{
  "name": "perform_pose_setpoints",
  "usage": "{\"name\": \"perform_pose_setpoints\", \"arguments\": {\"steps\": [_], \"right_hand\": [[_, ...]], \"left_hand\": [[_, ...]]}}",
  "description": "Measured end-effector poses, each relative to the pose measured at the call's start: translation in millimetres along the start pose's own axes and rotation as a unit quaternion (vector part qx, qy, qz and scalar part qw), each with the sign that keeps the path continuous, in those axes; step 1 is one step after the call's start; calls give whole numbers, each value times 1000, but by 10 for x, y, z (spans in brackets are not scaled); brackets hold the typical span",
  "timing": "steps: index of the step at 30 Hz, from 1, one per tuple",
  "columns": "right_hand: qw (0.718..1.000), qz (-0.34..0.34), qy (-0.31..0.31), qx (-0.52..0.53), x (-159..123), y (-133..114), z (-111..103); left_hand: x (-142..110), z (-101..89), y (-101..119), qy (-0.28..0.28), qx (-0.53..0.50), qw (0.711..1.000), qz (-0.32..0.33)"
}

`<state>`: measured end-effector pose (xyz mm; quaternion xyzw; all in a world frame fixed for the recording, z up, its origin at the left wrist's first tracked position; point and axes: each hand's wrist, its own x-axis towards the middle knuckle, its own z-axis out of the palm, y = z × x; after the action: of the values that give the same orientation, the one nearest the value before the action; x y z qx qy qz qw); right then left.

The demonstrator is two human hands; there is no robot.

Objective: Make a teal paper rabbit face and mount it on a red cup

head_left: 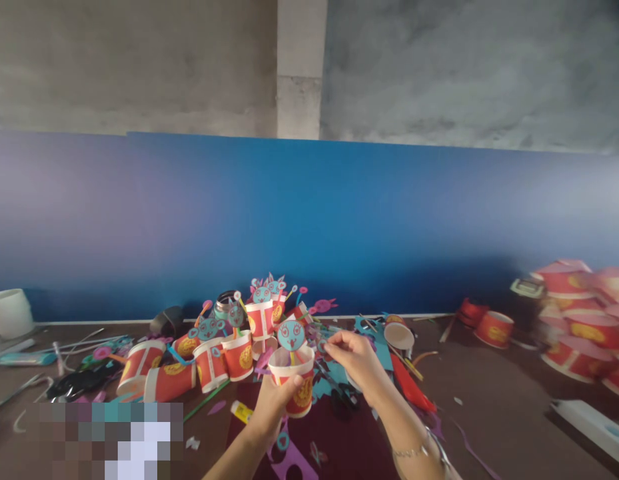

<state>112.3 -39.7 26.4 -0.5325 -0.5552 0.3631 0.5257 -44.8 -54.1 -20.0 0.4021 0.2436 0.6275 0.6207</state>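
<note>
My left hand (pixel 272 408) is wrapped round a red and white paper cup (pixel 304 395), with the thumb along its side. Above the rim stands a round blue paper face (pixel 291 335) with pink eyes and a drawn mouth. To the right of the cup, apart from it, my right hand (pixel 358 360) has its thumb and index finger pinched together; whatever is between the fingertips is too small to make out. Behind the cup, similar paper cups (pixel 238 357) hold more blue faces and curled strips. Under my hands lie blue paper scraps (pixel 330 383) and a purple cut-out sheet (pixel 294 460).
Tipped cups (pixel 170 383) lie at the left, near a yellow glue stick (pixel 242 412). A red pointed object (pixel 413 387) lies beyond my right forearm. Stacked red cups (pixel 584 327) and a white bar-shaped object (pixel 592 427) are at the right. A blue partition (pixel 339 227) closes the back.
</note>
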Motion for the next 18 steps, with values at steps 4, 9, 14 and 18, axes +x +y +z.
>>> {"name": "perform_pose_setpoints", "arguments": {"steps": [4,9,14,18], "right_hand": [[1000,-5,3,17,-2,-5,16],[999,-3,7,33,3,14,39],[998,10,-7,54,4,38,48],[998,19,-18,65,2,43,42]], "left_hand": [[-2,13,6,2,-3,1000,-2],[-6,33,46,-5,-1,1000,0],[-3,20,57,-7,7,1000,12],[5,-6,29,12,4,1000,13]]}}
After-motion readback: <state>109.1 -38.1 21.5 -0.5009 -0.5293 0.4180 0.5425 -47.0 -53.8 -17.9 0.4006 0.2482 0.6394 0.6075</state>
